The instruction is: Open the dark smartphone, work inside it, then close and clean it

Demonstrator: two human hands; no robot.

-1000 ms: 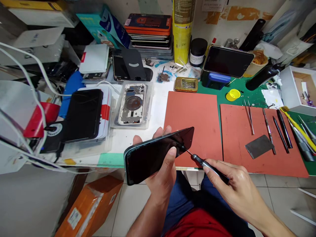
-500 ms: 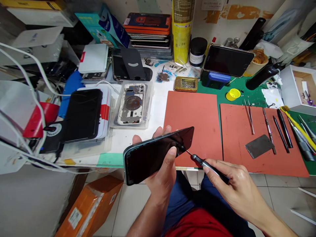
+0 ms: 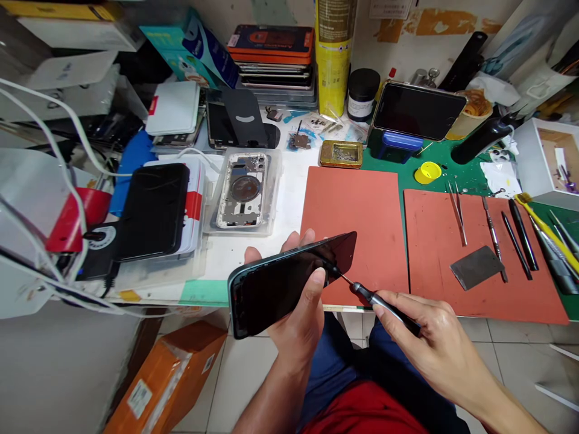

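Note:
A smartphone (image 3: 275, 295) with a dark screen is gripped in my left hand (image 3: 301, 319), tilted above the table's front edge. My thumb lies along its near edge and the other fingers come round from behind. Closed around a screwdriver (image 3: 384, 304) with a dark grey handle is my right hand (image 3: 427, 337). The screwdriver's thin shaft points up and left to the phone's lower edge. Whether its tip sits in a screw is too small to tell. Behind the phone lies a reddish-brown mat (image 3: 357, 211).
A second mat (image 3: 429, 241) on the right carries tweezers (image 3: 458, 211), a thin metal plate (image 3: 476, 267) and several slim tools. To the left are an opened phone housing (image 3: 242, 190) in a clear case and a black phone (image 3: 154, 211). A cardboard box (image 3: 167, 380) stands below the table edge.
Both hands keep their hold on the phone and the screwdriver. The whole view has shifted very slightly; nothing else visibly differs.

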